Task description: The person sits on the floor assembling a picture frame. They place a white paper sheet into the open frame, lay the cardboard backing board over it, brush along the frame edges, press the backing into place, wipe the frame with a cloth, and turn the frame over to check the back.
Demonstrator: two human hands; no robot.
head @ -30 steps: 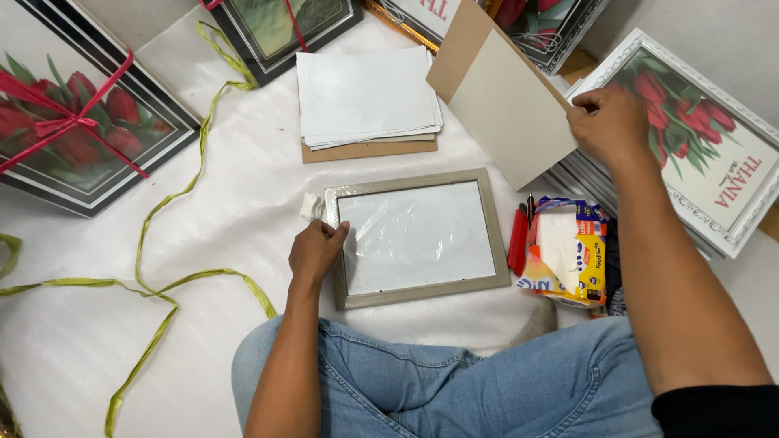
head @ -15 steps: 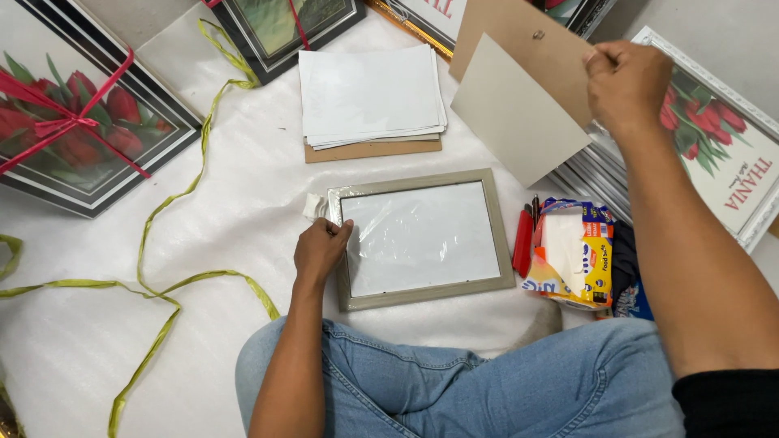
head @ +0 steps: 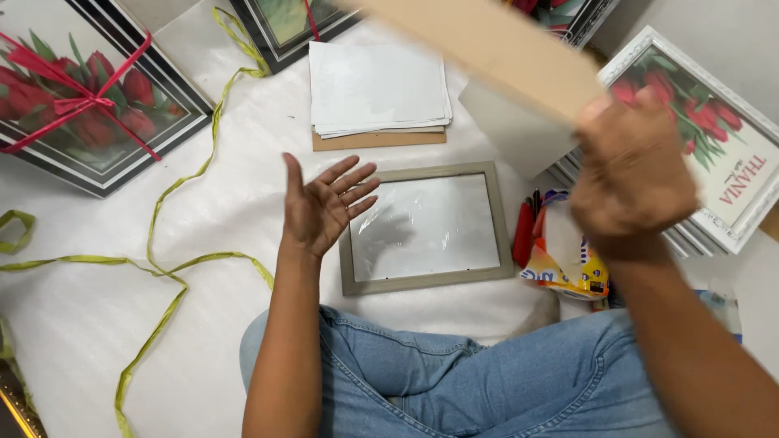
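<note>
R hand [head: 633,174] has a closed grip on the cardboard backing [head: 495,49], held up far right. L hand [head: 324,207] open, empty, above the grey frame [head: 426,227] on the floor. Risk: board corner knocks the frame's glazing if lowered askew.

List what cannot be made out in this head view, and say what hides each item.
- Board: blurred, cut off by the top edge; the grip of the right hand is blurred too.
- Picture stack: partly behind the right hand.
- Packet: partly behind the right forearm.
- Grey frame: left rail partly behind the open left hand.
- Ribbon: cut off by the left and bottom edges.
</note>
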